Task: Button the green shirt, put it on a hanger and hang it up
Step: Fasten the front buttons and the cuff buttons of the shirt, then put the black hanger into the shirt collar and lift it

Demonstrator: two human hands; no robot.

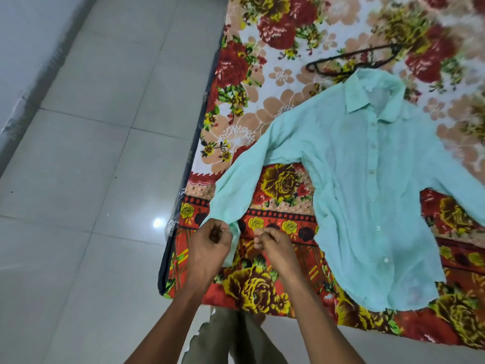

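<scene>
Standing at the bed's near edge, the person works at the cuff of the green shirt. The left hand is curled tight round the sleeve end, pinching the fabric close to the bed's near left corner. The right hand sits just beside it with fingers bent in; whether they have hold of the cuff or only hover at it I cannot tell.

The shirt lies face up on the floral bedspread, front closed along its button row, collar toward the far side, hem near the near edge. Its one sleeve runs down toward the left edge and the hands; the other runs off to the right, out of view.

Just past the collar, a dark hanger lies flat on the spread, partly tucked under the shirt's shoulder.

Left of the bed, the pale tiled floor stretches wide to the wall. The spread beyond the hanger lies bare.
</scene>
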